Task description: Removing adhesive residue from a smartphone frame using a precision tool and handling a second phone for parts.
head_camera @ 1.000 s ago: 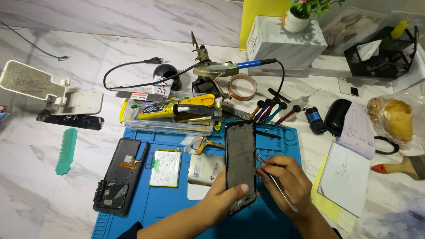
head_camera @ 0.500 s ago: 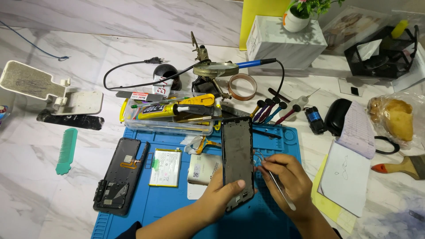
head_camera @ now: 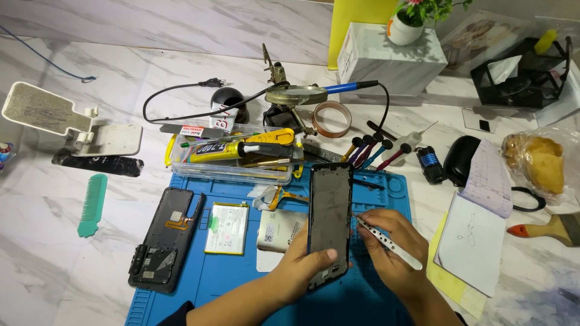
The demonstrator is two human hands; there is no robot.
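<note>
Looking down from my head, my left hand (head_camera: 302,265) grips the black phone frame (head_camera: 329,223) upright over the blue mat (head_camera: 241,281). My right hand (head_camera: 389,250) pinches silver tweezers (head_camera: 386,242) at its edge. I should hold the frame steady and poke gently.

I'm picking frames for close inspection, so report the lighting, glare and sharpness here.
Head view: even, bright light with soft shadows; mild sheen on the phone frame in the left hand; the tweezers in the right hand look sharp; the white marble table near the top edge is bright but not blown out.
</note>
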